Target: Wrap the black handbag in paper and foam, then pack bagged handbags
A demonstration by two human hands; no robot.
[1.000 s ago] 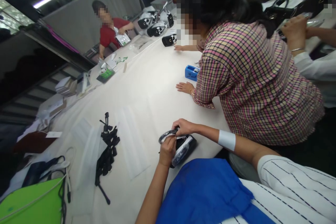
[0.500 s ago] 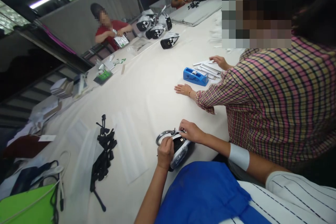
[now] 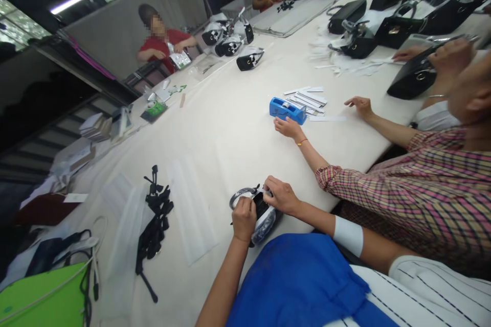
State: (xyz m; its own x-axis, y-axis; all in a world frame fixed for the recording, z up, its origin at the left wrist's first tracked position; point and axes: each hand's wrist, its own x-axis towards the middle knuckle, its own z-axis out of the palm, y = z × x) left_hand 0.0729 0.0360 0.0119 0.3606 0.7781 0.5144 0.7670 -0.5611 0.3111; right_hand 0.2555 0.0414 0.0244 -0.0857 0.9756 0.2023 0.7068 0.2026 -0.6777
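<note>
A small black handbag [image 3: 264, 226], partly covered in clear plastic, lies on the table against my blue apron. Its wrapped handle [image 3: 238, 195] curves out on the far left side. My left hand [image 3: 244, 218] is closed on the bag's left edge, fingers bent over it. At the opposite edge, by the dark opening, my right hand [image 3: 282, 195] pinches something; a bit of white shows at its fingertips, too small to name. To the left lie thin white sheets [image 3: 192, 214] and a pile of black straps [image 3: 155, 219].
A blue tape dispenser [image 3: 287, 110] stands beside white strips [image 3: 309, 99]; a co-worker's hand [image 3: 289, 129] touches it. Black handbags [image 3: 399, 30] crowd the far right. More wrapped bags [image 3: 230, 43] sit at the back. A green box [image 3: 44, 296] is at the near left.
The co-worker in the checked shirt has leaned back to the right, uncovering the bags there, and one hand has moved to the tape dispenser. My hands stay at the bag.
</note>
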